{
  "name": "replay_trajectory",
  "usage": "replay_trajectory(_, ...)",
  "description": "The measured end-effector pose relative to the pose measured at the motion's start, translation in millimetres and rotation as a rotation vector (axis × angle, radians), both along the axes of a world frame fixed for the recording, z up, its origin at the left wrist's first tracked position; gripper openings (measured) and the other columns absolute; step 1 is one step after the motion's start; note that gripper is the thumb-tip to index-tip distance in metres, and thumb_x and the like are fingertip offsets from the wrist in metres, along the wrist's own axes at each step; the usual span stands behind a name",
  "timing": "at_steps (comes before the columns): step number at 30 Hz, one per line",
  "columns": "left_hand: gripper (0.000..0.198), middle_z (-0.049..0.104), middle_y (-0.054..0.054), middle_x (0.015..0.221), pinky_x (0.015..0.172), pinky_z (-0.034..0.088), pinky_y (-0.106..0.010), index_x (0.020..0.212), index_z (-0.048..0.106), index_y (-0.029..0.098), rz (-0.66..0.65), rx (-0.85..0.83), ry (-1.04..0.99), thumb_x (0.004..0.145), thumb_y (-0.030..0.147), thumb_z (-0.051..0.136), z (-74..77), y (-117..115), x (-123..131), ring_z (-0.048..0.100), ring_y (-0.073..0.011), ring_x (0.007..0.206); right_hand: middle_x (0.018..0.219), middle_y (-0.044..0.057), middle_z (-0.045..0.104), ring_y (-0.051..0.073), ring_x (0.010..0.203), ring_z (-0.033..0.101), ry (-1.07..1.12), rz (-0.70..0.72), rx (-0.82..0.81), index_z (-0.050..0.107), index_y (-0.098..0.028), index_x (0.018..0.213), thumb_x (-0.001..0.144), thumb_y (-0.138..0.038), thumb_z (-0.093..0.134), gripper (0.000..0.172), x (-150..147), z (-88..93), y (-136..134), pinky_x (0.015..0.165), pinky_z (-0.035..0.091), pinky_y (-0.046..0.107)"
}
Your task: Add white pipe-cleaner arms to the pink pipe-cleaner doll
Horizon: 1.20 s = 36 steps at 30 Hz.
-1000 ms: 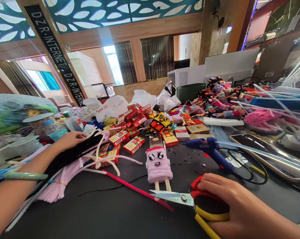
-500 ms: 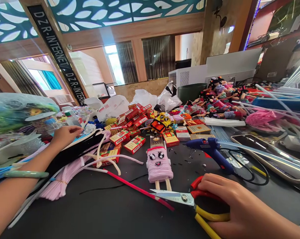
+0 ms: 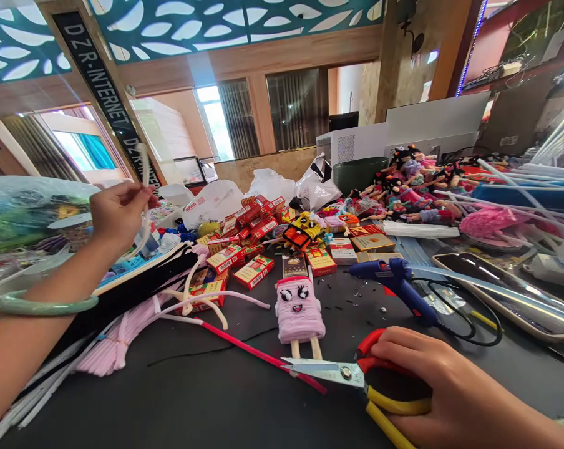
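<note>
My left hand (image 3: 118, 212) is raised above the left side of the table, its fingers pinched on a thin white pipe cleaner (image 3: 145, 163) that sticks up from them. A green bangle (image 3: 43, 304) circles that wrist. My right hand (image 3: 432, 380) lies on the table at the lower right, closed over the red and yellow handles of the scissors (image 3: 352, 374), whose blades point left. Just beyond the blades lies a pink wrapped doll (image 3: 299, 307) with a drawn face and two stick legs. A red pipe cleaner (image 3: 258, 355) lies across the dark table (image 3: 207, 399).
Bundles of pink, white and black pipe cleaners (image 3: 123, 299) lie at the left. Several red and yellow matchboxes (image 3: 249, 243) are heaped behind the doll. A blue glue gun (image 3: 394, 280) with a black cord, a phone (image 3: 501, 293) and a pile of finished dolls (image 3: 413, 181) fill the right.
My left hand has lifted off the pipe cleaner bundles and risen, pulling a white pipe cleaner up with it. The right hand has stayed on the scissors.
</note>
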<state>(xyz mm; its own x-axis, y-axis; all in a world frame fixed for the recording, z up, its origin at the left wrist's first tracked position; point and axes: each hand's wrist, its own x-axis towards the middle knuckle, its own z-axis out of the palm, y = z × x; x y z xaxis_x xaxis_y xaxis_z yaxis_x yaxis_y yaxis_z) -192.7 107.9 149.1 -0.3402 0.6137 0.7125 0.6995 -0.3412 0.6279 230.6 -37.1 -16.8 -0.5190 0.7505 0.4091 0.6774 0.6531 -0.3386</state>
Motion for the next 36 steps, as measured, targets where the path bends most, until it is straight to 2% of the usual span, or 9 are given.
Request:
replay_trajectory(3, 0.015, 0.064, 0.003, 0.076, 0.085, 0.057, -0.034, 0.094, 0.067, 0.011, -0.093, 0.072, 0.053, 0.088, 0.024, 0.066, 11.3, -9, 28, 0.063, -0.0109, 0.075, 0.102, 0.006, 0.075, 0.02, 0.086, 0.073, 0.038, 0.002, -0.005, 0.073, -0.022, 0.093, 0.062, -0.016, 0.071, 0.031, -5, 0.3, -6, 0.074, 0.058, 0.022)
replay_trajectory(8, 0.018, 0.066, 0.001, 0.077, 0.081, 0.056, -0.033, 0.093, 0.066, 0.011, -0.242, 0.144, 0.092, 0.086, 0.028, 0.064, 14.5, -20, 69, 0.061, -0.0106, 0.071, 0.097, -0.002, 0.074, 0.017, 0.084, 0.071, 0.053, 0.02, -0.129, 0.072, -0.026, 0.095, 0.057, -0.009, 0.072, 0.041, -30, 5.1, -12, 0.076, 0.054, 0.021)
replay_trajectory(13, 0.019, 0.067, -0.004, 0.064, 0.057, 0.052, -0.033, 0.073, 0.068, 0.014, -0.448, -0.134, 0.187, 0.073, 0.032, 0.073, -0.3, -29, 100, 0.059, -0.0142, 0.057, 0.107, 0.004, 0.073, 0.025, 0.089, 0.071, -0.081, 0.051, -0.255, 0.071, -0.023, 0.103, 0.055, -0.022, 0.085, 0.05, -64, 10.2, -4, 0.078, 0.056, 0.029)
replay_trajectory(15, 0.016, 0.069, -0.005, 0.07, 0.052, 0.049, -0.031, 0.074, 0.07, 0.015, -0.498, -0.178, 0.21, 0.072, 0.031, 0.069, -6.1, -33, 110, 0.057, -0.0129, 0.055, 0.111, 0.008, 0.072, 0.028, 0.09, 0.072, -0.16, 0.067, -0.28, 0.069, -0.02, 0.109, 0.057, -0.025, 0.087, 0.056, -75, 10.5, -1, 0.075, 0.058, 0.031)
replay_trajectory(19, 0.016, 0.071, -0.005, 0.073, 0.054, 0.05, -0.029, 0.076, 0.074, 0.017, -0.597, -0.23, 0.28, 0.074, 0.031, 0.065, -14.6, -44, 126, 0.058, -0.0129, 0.057, 0.116, 0.012, 0.07, 0.029, 0.092, 0.072, -0.186, 0.119, -0.232, 0.056, -0.017, 0.133, 0.054, -0.015, 0.089, 0.086, -88, 8.3, 4, 0.073, 0.06, 0.03)
replay_trajectory(24, 0.018, 0.074, -0.002, 0.072, 0.054, 0.048, -0.026, 0.079, 0.077, 0.022, -0.688, -0.216, 0.379, 0.08, 0.035, 0.064, -31.9, -66, 150, 0.063, -0.0149, 0.061, 0.107, 0.009, 0.073, 0.027, 0.095, 0.07, -0.173, 0.16, -0.12, 0.067, -0.018, 0.111, 0.071, -0.011, 0.078, 0.042, -96, 0.3, 12, 0.079, 0.058, 0.03)
replay_trajectory(29, 0.021, 0.067, 0.001, 0.063, 0.053, 0.047, -0.021, 0.085, 0.073, 0.021, -0.8, 0.033, 0.705, 0.093, 0.02, 0.053, -57.3, -91, 169, 0.061, -0.0116, 0.057, 0.096, 0.002, 0.073, 0.016, 0.085, 0.069, 0.129, 0.269, 0.0, 0.065, -0.022, 0.1, 0.079, -0.016, 0.072, 0.022, -80, -6.3, 12, 0.078, 0.054, 0.021)
replay_trajectory(34, 0.03, 0.067, -0.005, 0.064, 0.046, 0.049, -0.028, 0.093, 0.067, 0.017, -0.675, 0.275, 0.993, 0.097, 0.015, 0.038, -90.7, -110, 178, 0.061, -0.0173, 0.054, 0.073, -0.001, 0.067, 0.012, 0.063, 0.06, 0.29, 0.048, -0.092, 0.053, -0.021, 0.073, 0.078, -0.011, 0.059, 0.013, -58, 1.1, 13, 0.061, 0.049, 0.019)
replay_trajectory(36, 0.031, 0.064, -0.005, 0.06, 0.041, 0.048, -0.031, 0.094, 0.066, 0.015, -0.616, 0.479, 0.992, 0.095, 0.012, 0.036, -103.0, -114, 181, 0.059, -0.0189, 0.049, 0.065, -0.003, 0.065, 0.011, 0.056, 0.058, 0.317, -0.022, -0.135, 0.05, -0.021, 0.07, 0.082, -0.015, 0.057, 0.015, -55, 6.3, 15, 0.054, 0.046, 0.018)
